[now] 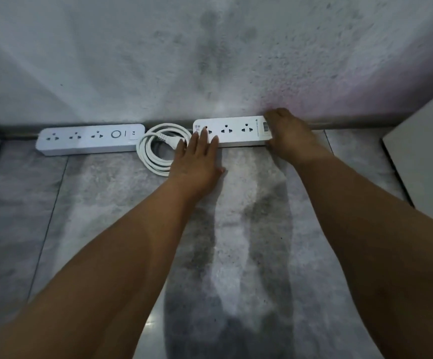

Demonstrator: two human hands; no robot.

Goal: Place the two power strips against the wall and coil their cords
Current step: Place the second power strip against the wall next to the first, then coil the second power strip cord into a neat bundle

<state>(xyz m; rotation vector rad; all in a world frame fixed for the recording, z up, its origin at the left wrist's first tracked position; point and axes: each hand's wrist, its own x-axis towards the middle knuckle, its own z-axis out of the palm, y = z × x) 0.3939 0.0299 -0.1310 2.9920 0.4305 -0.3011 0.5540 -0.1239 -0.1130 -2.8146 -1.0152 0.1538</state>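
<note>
Head view. We look down at the foot of a grey, mottled wall (210,60), which we take as our landmark. Two white power strips lie lengthwise along its base on the tiled floor (93,203).

The free power strip (91,138) sits toward the left end of the wall, its long back edge close against the base, sockets and a round button facing up; no hand touches it. The held power strip (233,132) lies further right along the wall, also parallel to it with its back edge at the base.

Between the two strips, just out from the wall, we see a coiled cord (153,151) in flat loops with its plug (170,141) lying across the coil; we cannot tell which strip it belongs to.

The left hand (197,161) lies flat, fingers straight and together, fingertips resting on the held strip's left end. The right hand (291,139) wraps the strip's right end, fingers curled over it toward the wall.

A white panel (422,156) stands out from the wall at the far right.
</note>
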